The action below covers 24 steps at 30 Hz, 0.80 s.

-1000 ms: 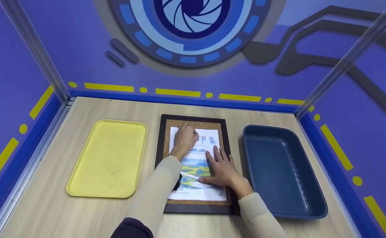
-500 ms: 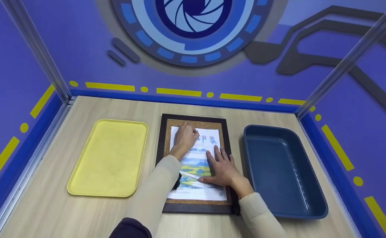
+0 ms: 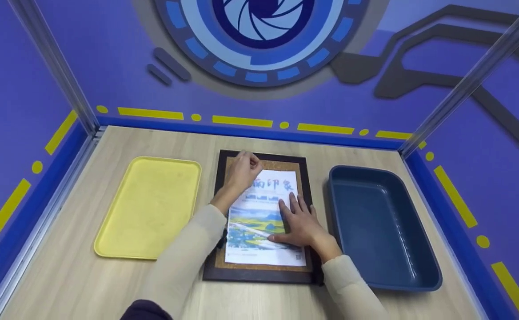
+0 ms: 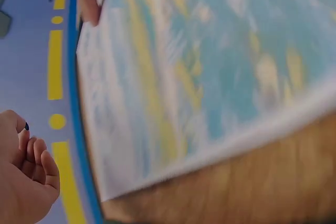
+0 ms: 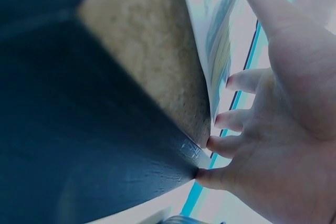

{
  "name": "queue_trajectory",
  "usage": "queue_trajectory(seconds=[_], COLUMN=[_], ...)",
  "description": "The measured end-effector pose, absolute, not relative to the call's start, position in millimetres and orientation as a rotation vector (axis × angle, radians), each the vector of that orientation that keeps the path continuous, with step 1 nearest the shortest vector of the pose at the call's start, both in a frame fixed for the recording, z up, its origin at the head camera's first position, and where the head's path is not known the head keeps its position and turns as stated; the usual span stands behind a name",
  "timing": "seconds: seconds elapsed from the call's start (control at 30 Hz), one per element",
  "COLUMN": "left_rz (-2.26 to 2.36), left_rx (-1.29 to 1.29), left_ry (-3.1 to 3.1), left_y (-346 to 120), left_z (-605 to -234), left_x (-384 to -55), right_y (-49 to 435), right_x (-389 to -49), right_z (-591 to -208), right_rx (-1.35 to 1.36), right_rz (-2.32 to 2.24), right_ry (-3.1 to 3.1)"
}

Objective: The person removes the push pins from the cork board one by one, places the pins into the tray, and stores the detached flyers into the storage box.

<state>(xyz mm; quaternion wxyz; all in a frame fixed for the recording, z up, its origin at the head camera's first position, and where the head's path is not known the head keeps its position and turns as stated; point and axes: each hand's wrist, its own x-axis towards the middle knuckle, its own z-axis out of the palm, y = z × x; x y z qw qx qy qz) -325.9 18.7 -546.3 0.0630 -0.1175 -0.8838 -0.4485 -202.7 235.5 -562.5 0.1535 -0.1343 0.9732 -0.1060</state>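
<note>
A printed sheet [image 3: 257, 233] is lying flat on a cork board [image 3: 281, 166], well inside the dark frame [image 3: 259, 274]. Its print is showing blue characters near the top and a green-and-yellow landscape below, with a small square code at the lower right corner.

Left hand [image 3: 241, 172]: bending over the sheet's upper left corner, fingers curled; in its wrist view, thumb and fingers are pinching a small dark-blue piece [image 4: 27, 126], too small to identify. Whether this hand is touching the board, I cannot tell.

Right hand [image 3: 301, 226]: spreading wide, fingers apart, resting on the sheet's right side; in its wrist view the little finger is reaching the frame's edge.

Both forearms are wearing cream sleeves [image 3: 181, 249].

The board is lying mid-table, between a yellow tray [image 3: 153, 204] on the left and a deep blue bin [image 3: 375, 231] on the right, all resting on a pale wood table [image 3: 70, 244]. Behind, a blue-violet wall [image 3: 241, 102] is bearing yellow dashes and a circular emblem [image 3: 259, 58].
</note>
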Motion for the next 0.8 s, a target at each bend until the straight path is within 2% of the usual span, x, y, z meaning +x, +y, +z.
queue_trajectory(seconds=[0.17,0.3,0.63,0.8], left_rz=[-1.354,-1.315,-1.189,-1.093], left_rx=[-0.479,-0.438,-0.18,-0.166], left_ry=[-2.545,-2.544,-2.642,-2.754], left_y=[-17.7,-55.4,-165.1,-202.3], left_z=[-527.1,-523.8,-553.9,-571.5], left_x=[-309.2,-295.5,-275.4,-266.1], right_y=[235.8,237.4,238.0,238.4], right_x=[-202.7,-203.1,-202.1,-202.8], right_z=[-563.5,-561.4,-561.1,-562.2], right_rx=[-0.401,-0.416,-0.431,-0.427], right_rz=[-0.312,-0.319,-0.34,-0.343], right_ry=[2.793,2.808,2.803,2.802])
